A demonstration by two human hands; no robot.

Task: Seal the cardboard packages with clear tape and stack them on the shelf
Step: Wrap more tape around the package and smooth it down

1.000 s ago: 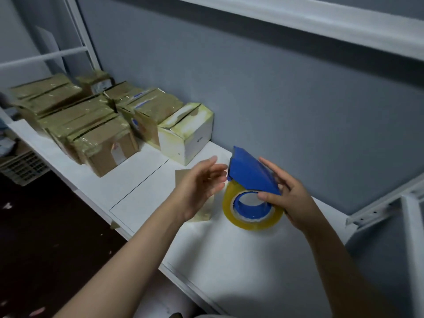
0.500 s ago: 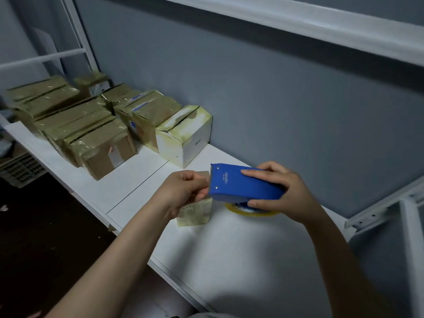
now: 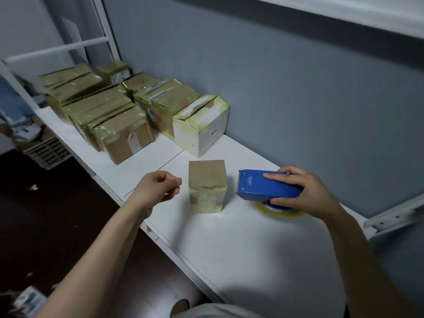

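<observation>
A small brown cardboard package (image 3: 207, 185) stands upright on the white shelf (image 3: 241, 244), its front wrapped in clear tape. To its right my right hand (image 3: 307, 191) grips a blue tape dispenser (image 3: 263, 185) with a roll of clear tape (image 3: 278, 208) underneath, resting on the shelf. My left hand (image 3: 158, 187) hovers left of the package with fingers curled and thumb against the fingertips; it does not touch the package, and I cannot tell whether it pinches a tape end.
Several taped cardboard boxes (image 3: 119, 125) and a white taped box (image 3: 202, 125) stand in rows at the back left of the shelf against the grey wall. A white shelf frame (image 3: 394, 214) juts out at right. A plastic crate (image 3: 48, 152) sits on the dark floor below left.
My left hand has let go of the small package and drawn back to the left. The dispenser has moved right, away from the package, which now shows fully.
</observation>
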